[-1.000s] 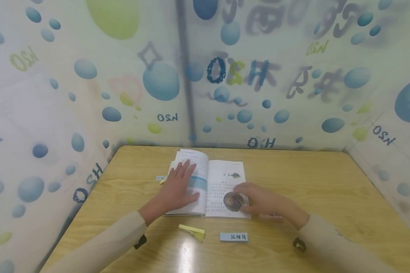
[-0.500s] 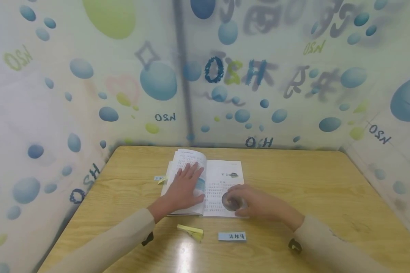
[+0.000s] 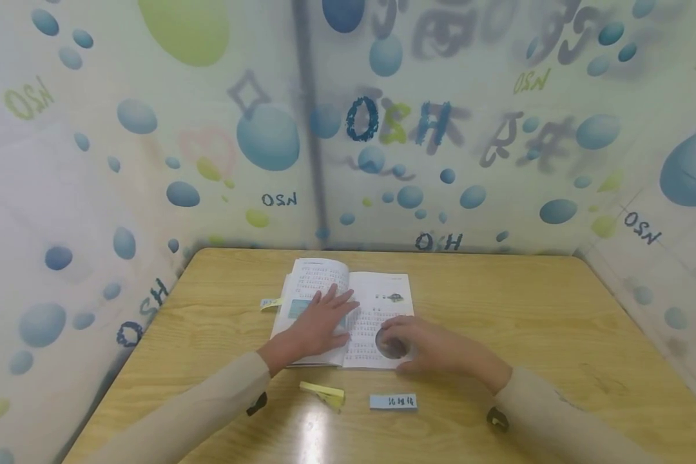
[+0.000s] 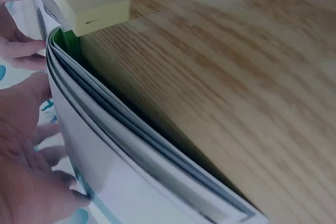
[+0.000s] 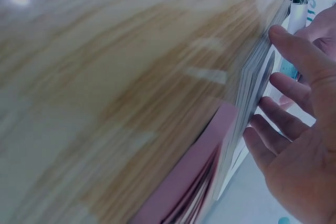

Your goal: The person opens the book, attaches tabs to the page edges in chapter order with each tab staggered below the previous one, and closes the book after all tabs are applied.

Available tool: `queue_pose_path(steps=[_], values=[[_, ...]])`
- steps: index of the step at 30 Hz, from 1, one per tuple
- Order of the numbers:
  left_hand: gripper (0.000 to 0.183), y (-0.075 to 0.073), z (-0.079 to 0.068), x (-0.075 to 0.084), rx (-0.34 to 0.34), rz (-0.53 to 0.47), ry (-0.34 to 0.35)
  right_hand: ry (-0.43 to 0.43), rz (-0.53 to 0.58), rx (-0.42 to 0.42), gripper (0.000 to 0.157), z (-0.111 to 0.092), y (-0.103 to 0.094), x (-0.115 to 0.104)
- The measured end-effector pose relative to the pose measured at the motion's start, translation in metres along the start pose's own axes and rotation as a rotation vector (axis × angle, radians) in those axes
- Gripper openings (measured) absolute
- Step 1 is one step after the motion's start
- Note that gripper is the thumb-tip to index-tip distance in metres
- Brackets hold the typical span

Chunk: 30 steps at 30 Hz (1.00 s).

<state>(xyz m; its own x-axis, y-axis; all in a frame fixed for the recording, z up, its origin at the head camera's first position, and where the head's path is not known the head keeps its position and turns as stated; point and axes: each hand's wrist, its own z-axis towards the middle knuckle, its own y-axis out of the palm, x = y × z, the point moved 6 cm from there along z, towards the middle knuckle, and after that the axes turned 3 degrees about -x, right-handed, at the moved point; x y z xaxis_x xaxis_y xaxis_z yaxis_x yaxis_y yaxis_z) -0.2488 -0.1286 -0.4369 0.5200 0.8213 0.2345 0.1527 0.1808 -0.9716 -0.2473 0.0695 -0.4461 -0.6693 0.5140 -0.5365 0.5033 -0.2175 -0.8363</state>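
An open book [image 3: 377, 282] with printed pages lies on the table. My left hand [image 3: 320, 323] rests on its left page with fingers spread, fingertips reaching over the central fold. In the left wrist view the left hand [image 4: 26, 153] lies along the page, above the stacked page edges [image 4: 157, 169]. On the lower right page sits my right hand [image 3: 432, 343], partly over a dark round picture [image 3: 387, 345]. Seen from the right wrist, that hand [image 5: 299, 114] has loosely extended fingers on the page, its thumb at the book's edge.
A yellow sticky-note pad [image 3: 323, 390] and a light blue pad [image 3: 393, 401] with handwriting lie in front of the book. A pink pad [image 5: 215, 135] is by its right side. Paper tabs [image 3: 270, 303] stick out at the left edge. Patterned walls [image 3: 470, 129] surround the wooden table [image 3: 499, 290].
My left hand has slid right across the left page toward the fold, uncovering the blue-green block there. The right hand stays at the right page with a slight shift of its fingers.
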Motion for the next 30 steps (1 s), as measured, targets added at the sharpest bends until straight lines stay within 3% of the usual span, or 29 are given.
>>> queue_pose_path(steps=[3, 10, 20, 30], values=[[0.057, 0.005, 0.002, 0.004, -0.057, 0.025, 0.024, 0.011, 0.005, -0.023, 0.051, 0.003, 0.002, -0.001], [0.063, 0.012, -0.005, 0.001, -0.204, 0.097, -0.065, -0.004, -0.012, -0.054, 0.058, 0.007, 0.006, -0.001], [0.068, 0.022, -0.013, -0.011, -0.231, 0.094, -0.09, -0.05, -0.013, -0.069, 0.061, 0.004, 0.008, 0.006], [0.071, 0.017, -0.012, -0.013, -0.309, 0.103, -0.126, -0.065, 0.013, -0.069, 0.061, -0.003, 0.006, 0.005]])
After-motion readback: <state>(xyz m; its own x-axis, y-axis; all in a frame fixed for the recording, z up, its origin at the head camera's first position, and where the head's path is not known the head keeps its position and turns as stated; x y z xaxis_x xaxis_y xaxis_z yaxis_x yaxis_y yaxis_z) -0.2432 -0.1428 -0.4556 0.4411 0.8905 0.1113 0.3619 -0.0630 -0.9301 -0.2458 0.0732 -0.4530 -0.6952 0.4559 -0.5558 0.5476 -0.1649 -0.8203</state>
